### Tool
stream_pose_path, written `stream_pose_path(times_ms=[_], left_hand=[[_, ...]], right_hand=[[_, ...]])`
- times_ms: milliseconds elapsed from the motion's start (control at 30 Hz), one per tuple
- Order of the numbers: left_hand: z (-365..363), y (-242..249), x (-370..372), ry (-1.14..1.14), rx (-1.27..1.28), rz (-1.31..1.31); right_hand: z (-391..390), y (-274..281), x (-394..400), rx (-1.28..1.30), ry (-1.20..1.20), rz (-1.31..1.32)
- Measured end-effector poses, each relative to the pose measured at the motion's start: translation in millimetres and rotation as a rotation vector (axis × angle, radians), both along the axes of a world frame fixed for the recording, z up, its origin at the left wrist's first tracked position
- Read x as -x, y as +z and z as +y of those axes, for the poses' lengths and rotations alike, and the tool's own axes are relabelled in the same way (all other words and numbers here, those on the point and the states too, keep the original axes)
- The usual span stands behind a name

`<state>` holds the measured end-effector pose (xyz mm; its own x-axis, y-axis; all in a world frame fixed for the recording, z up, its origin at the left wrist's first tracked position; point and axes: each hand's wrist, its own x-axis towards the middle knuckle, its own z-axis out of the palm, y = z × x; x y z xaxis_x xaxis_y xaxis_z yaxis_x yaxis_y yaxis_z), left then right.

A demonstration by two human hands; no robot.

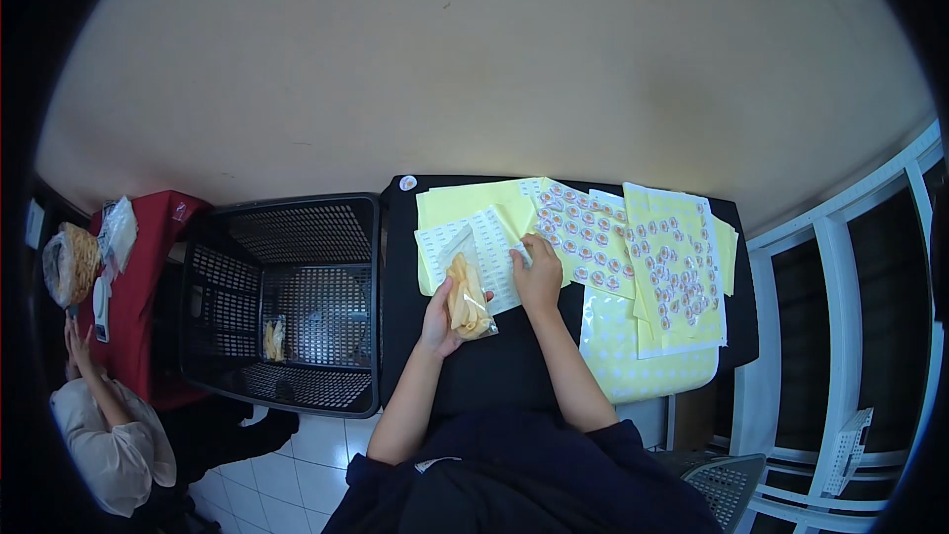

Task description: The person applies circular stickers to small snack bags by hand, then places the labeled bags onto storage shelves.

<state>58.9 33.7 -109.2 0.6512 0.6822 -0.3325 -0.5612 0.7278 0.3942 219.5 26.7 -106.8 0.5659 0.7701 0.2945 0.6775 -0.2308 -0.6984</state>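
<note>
So the left hand has its grip closed around a clear bag of pale yellow sticks, tilted a bit and held up over the near side of the black table. Right hand is just beside it, fingers curled down at the edge of a white label sheet with tiny print, but honestly can't tell if that grip is pinching anything. Farther right there's a messy overlap of yellow sheets covered in round stickers. Left of the table sits a big black crate with a small pack inside, then a red-covered table with another person beside it
</note>
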Motion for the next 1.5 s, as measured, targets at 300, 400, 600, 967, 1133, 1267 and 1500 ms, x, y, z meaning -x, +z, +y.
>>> stream_pose_path(times_ms=[300,400,600,967,1133,1267,1500], left_hand=[[-9,-1,-10,0.021,-0.044,0.248],[-16,14,-14,0.158,-0.29,0.389],[-16,31,-15,0.185,-0.747,0.549],[-26,49,-19,0.312,-0.964,0.601],[-27,48,-18,0.313,-0.949,0.593],[-29,50,-18,0.266,-0.907,0.59],[-31,61,-20,0.294,-0.932,0.541]], right_hand=[[4,-4,-9,-0.111,0.072,0.037],[-1,4,-15,-0.183,0.058,0.247],[-22,61,8,-0.323,0.107,0.54],[-37,90,56,-0.225,0.252,0.352],[-37,92,58,-0.209,0.252,0.349],[-36,91,58,-0.209,0.266,0.351],[-38,95,61,-0.227,0.247,0.259]])
